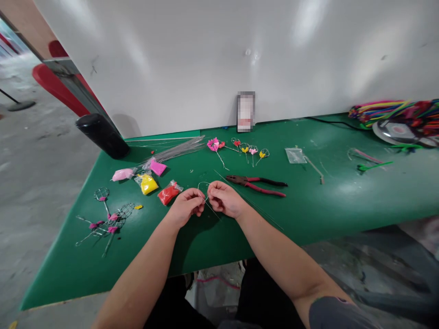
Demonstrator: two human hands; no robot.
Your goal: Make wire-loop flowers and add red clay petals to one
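My left hand [187,208] and my right hand [224,199] meet above the green work table [219,237], fingertips pinching a thin metal wire [210,208]. The wire bends into a small loop [202,185] above my hands, and its straight end runs down toward the table. Just right of my right hand lie red-handled pliers [255,185]. Left of my left hand are bags of red clay [168,194] and yellow clay [147,184]. Wire shapes with pink clay [103,224] lie further left.
Behind my hands lie a bundle of straight wires [181,150] and small clay-and-wire flowers [236,148]. A black cylinder [103,135] stands at the back left corner. Multicoloured pipe cleaners [394,114] are heaped at the far right. A white wall [219,59] backs the table.
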